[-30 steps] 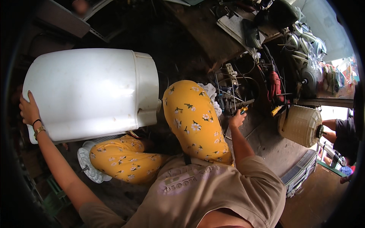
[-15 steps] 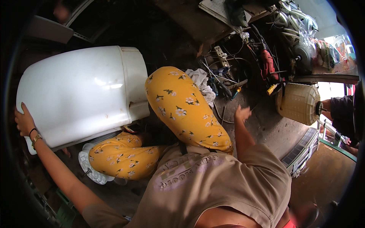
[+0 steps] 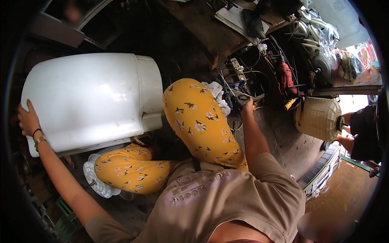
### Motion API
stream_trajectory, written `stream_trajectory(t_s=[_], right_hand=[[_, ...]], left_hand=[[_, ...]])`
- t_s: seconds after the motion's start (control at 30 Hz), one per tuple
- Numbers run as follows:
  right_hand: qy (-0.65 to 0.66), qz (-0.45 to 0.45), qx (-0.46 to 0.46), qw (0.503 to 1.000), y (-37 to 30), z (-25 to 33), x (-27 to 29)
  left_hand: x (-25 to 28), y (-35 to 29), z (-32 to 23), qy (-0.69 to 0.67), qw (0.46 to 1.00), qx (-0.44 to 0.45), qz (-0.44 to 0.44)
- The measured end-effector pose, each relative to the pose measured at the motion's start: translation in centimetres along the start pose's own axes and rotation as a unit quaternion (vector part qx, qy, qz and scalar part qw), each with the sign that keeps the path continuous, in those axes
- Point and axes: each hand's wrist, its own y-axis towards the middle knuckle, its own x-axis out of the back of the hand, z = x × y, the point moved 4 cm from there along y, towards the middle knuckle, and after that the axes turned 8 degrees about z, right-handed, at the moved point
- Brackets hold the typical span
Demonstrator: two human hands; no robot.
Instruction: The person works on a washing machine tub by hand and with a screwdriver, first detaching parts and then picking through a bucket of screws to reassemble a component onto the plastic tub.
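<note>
In the head view, the white plastic casing [image 3: 87, 95] lies on its side across the left of the frame, near its place of half a second ago. The left hand [image 3: 29, 118] stays at its far-left end, fingers spread against the surface rather than wrapped round it.

The change is on the right: the right hand [image 3: 246, 108], open over bare floor half a second ago, is now right of centre among the hand tools, beside the white cloth [image 3: 216, 94]. A yellow handle [image 3: 254, 106] shows at its fingers; I cannot tell whether they grip it. So one hand seems to steady the casing while the other attends to the tools, well apart from it.
</note>
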Motion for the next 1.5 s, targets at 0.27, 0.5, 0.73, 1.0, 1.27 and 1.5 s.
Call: stream_trajectory(t_s=[0.27,0.5,0.73,1.0,1.27,1.5], right_hand=[[-0.433,0.051,0.219,0.873,0.4,3.6,9.1],[-0.407,0.036,0.72,0.561,-12.1,10.3,18.2],[-0.454,0.111,0.641,0.609,-10.2,6.1,17.9],[-0.662,0.015,0.43,0.614,-5.5,3.2,11.3],[-0.605,-0.018,0.343,0.718,-3.5,5.4,10.3],[-0.633,-0.003,0.365,0.683,-6.1,1.2,10.8]], left_hand=[[0.3,0.0,-0.1,-0.006,1.0,-0.011,0.013],[1.8,-0.5,1.0,0.005,0.998,0.013,0.063],[2.9,-1.2,-1.4,-0.015,0.998,0.003,0.057],[3.4,-1.0,-0.4,-0.006,0.999,0.01,0.051],[3.3,-1.3,-0.9,-0.013,0.998,0.012,0.064],[1.3,-0.5,0.2,-0.005,0.998,0.019,0.054]])
